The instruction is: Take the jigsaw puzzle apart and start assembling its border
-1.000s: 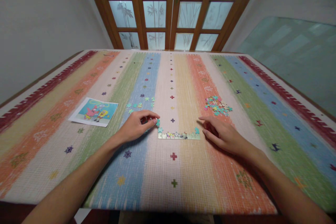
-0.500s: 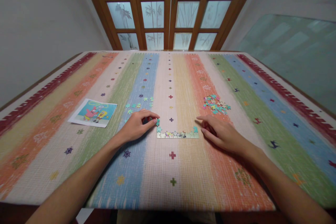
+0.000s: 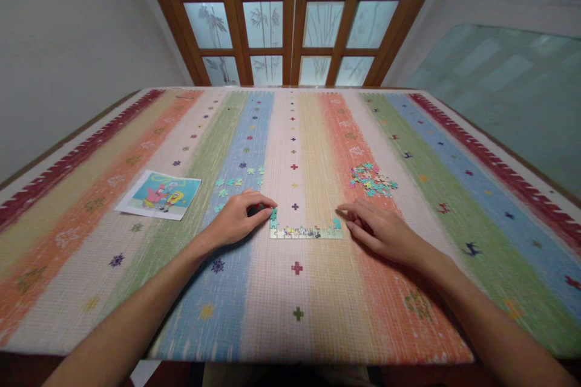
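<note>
A partly joined jigsaw puzzle (image 3: 306, 233) lies flat on the striped cloth, a bottom row with short sides turning upward at both ends. At its left side my left hand (image 3: 242, 214) has thumb and fingertips closed on a teal puzzle piece (image 3: 273, 214), which meets the piece below it; the fingers partly cover it. By the right end rests my right hand (image 3: 379, 228), fingers apart and holding nothing, its fingertips close to the teal corner-side piece (image 3: 336, 224). Whether they touch it I cannot tell.
Loose teal pieces (image 3: 238, 182) lie scattered beyond my left hand. A heap of mixed puzzle pieces (image 3: 373, 180) sits beyond my right hand. To the left is a printed cartoon picture (image 3: 161, 195). Wooden glass-paned doors (image 3: 293, 18) stand behind the table.
My left hand has brought the teal piece slightly down against the left side of the puzzle, closing the small gap there. My right hand stays nearly where it was.
</note>
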The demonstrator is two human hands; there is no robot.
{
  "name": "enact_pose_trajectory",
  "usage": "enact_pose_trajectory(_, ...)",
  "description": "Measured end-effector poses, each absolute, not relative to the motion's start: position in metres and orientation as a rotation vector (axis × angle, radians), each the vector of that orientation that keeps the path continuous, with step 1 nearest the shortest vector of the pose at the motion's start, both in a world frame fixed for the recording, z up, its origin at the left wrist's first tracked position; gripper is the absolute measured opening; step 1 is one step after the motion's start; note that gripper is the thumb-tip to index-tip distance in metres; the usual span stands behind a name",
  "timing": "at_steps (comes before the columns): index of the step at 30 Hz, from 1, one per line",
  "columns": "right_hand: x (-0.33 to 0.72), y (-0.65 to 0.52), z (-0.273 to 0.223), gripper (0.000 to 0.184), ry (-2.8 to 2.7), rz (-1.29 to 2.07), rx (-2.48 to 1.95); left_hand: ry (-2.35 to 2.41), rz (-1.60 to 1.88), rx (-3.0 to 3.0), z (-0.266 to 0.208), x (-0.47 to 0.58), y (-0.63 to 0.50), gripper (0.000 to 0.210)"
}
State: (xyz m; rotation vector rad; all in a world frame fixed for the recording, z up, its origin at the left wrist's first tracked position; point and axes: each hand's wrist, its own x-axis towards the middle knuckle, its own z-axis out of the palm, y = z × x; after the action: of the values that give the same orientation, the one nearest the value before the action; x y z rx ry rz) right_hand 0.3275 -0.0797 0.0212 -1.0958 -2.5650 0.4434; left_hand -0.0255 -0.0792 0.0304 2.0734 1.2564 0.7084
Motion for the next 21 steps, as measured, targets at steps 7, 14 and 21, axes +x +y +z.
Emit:
enact_pose_trajectory(7, 0.3271, -0.0796, 0.0224, 0.027, -2.582, 0.412, -1.089, 1.231, 0.737, 2.188, 0.0259, -0.0265, -0.0787, 0.015)
enact_pose_trajectory(14, 0.3275, -0.0797, 0.0209, 0.027, -2.579, 0.405, -1.090, 1.216, 0.752, 2.284, 0.0242, -0.0267, -0.0792, 0.015)
enact_pose_trajectory(21, 0.3275, -0.0792, 0.0214, 0.026, -2.589, 0.410, -1.090, 1.226, 0.736, 2.326, 0.0236, -0.0262, -0.0798, 0.014)
